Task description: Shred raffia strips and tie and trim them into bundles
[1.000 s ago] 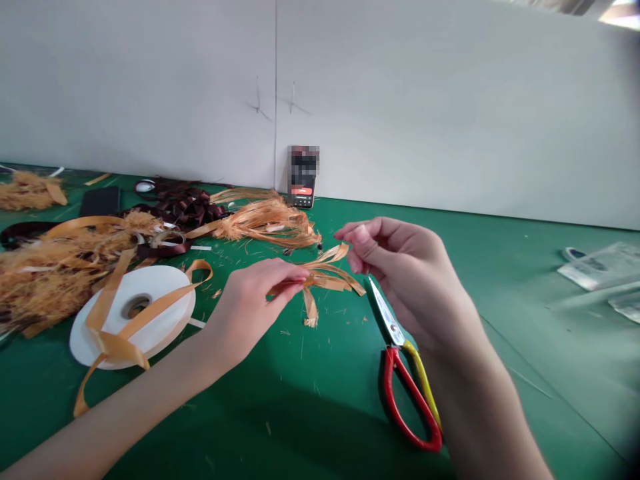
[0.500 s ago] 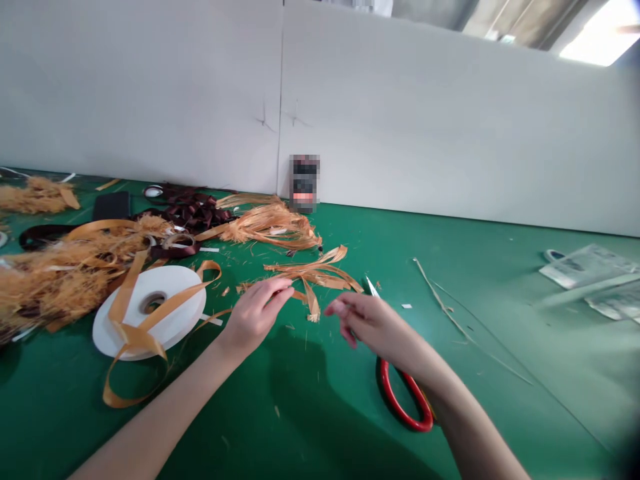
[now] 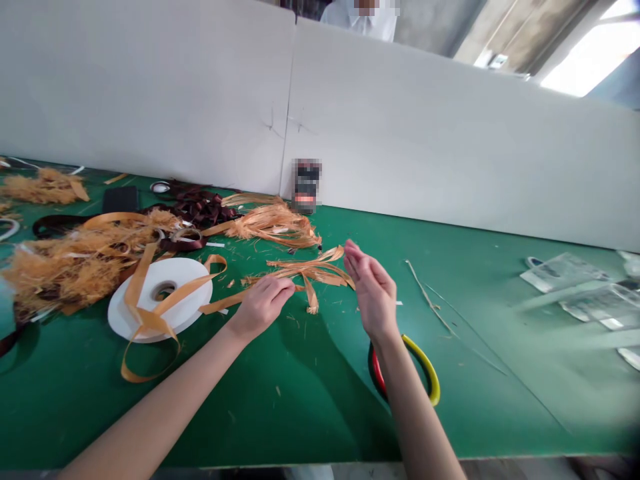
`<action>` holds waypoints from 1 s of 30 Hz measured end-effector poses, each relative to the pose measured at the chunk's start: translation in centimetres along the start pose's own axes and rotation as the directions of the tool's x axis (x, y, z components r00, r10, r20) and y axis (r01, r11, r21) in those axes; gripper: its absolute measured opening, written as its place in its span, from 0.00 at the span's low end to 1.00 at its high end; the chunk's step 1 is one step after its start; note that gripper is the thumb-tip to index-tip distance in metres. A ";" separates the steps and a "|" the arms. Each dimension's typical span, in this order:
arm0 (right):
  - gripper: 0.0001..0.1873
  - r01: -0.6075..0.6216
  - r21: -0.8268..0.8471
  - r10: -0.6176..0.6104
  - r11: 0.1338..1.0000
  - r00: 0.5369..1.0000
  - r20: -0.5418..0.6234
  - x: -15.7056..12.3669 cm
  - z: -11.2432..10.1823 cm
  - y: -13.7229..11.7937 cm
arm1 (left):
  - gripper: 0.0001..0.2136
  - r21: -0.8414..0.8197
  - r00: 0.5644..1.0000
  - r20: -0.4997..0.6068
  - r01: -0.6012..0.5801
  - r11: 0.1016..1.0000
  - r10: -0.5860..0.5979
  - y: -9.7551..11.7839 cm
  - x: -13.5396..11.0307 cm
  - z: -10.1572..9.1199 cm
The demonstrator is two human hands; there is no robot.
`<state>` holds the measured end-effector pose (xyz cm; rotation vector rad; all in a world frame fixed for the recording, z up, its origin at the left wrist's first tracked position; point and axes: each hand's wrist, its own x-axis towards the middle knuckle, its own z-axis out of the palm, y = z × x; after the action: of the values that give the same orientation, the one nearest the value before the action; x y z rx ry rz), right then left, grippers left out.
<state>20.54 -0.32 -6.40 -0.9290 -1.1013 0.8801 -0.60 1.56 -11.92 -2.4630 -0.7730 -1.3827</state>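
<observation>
My left hand (image 3: 263, 305) pinches one end of a bundle of tan ribbon strips (image 3: 310, 272) that lies on the green table (image 3: 320, 400). My right hand (image 3: 373, 290) hovers at the bundle's right end with its fingers stretched out and close together, holding nothing. Red and yellow scissors (image 3: 425, 370) lie under my right wrist, only their handles showing. A white ribbon spool (image 3: 160, 297) with loose tan ribbon sits to the left of my left hand.
Heaps of frayed tan ribbon (image 3: 75, 260) and dark maroon ribbon (image 3: 197, 208) crowd the left. A phone (image 3: 306, 185) leans on the white partition (image 3: 400, 133). Clear plastic bags (image 3: 575, 280) lie at the right. A person in white stands behind the partition.
My right hand left the scissors area and rose to the right end of the ribbon bundle. My left hand kept its pinch. The view tilted up, showing the table's near edge.
</observation>
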 end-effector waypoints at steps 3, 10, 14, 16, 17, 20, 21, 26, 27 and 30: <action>0.20 0.229 -0.524 -0.176 0.820 0.973 0.149 -0.4 -0.2 1.6 | 0.06 0.028 1.000 0.008 -0.024 0.999 0.023 0.1 0.2 -0.2; 0.25 -0.085 -0.348 0.080 0.933 0.996 -0.029 -1.2 -0.2 1.6 | 0.04 0.028 0.998 0.014 -0.060 0.998 0.060 0.1 0.5 -0.1; 0.33 -0.252 -0.060 0.257 0.966 0.961 0.102 -1.3 -0.1 0.0 | 0.04 0.046 1.000 -0.011 -0.020 0.999 0.021 -0.1 0.5 0.1; 0.34 -0.405 0.135 0.376 0.904 0.905 0.196 -1.3 -0.1 -0.5 | 0.04 0.055 1.000 -0.019 0.009 0.998 -0.008 -0.2 0.3 0.3; 0.33 -0.467 0.202 0.422 0.861 0.877 0.229 -1.3 -0.1 -0.7 | 0.04 0.058 0.999 -0.023 0.025 0.998 -0.024 -0.3 0.3 0.4; 0.29 -0.492 0.139 0.455 0.860 0.860 0.229 -1.5 0.0 -0.5 | 0.04 0.059 0.996 -0.039 0.077 0.995 -0.075 -0.6 -0.1 0.7; 0.27 -0.466 0.071 0.443 0.882 0.871 0.215 -1.6 0.1 -0.3 | 0.04 0.057 0.995 -0.044 0.094 0.994 -0.091 -0.7 -0.1 0.7; 0.18 -0.403 -0.144 0.427 0.904 0.868 0.252 -2.0 0.0 0.7 | 0.05 0.036 0.977 -0.089 0.200 0.979 -0.196 -1.2 -0.2 0.8; 0.18 -0.408 -0.168 0.441 0.897 0.851 0.285 -2.0 0.0 0.8 | 0.05 0.034 0.969 -0.098 0.229 0.973 -0.225 -1.3 -0.2 0.8; 0.20 -0.421 -0.208 0.469 0.883 0.796 0.383 -2.2 0.0 0.6 | 0.05 0.029 0.944 -0.122 0.313 0.949 -0.308 -1.5 -0.1 0.7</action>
<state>20.02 -2.10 -7.70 -1.1512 -1.3360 1.4779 -1.00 3.07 -12.51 -2.2707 -1.1931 -1.5730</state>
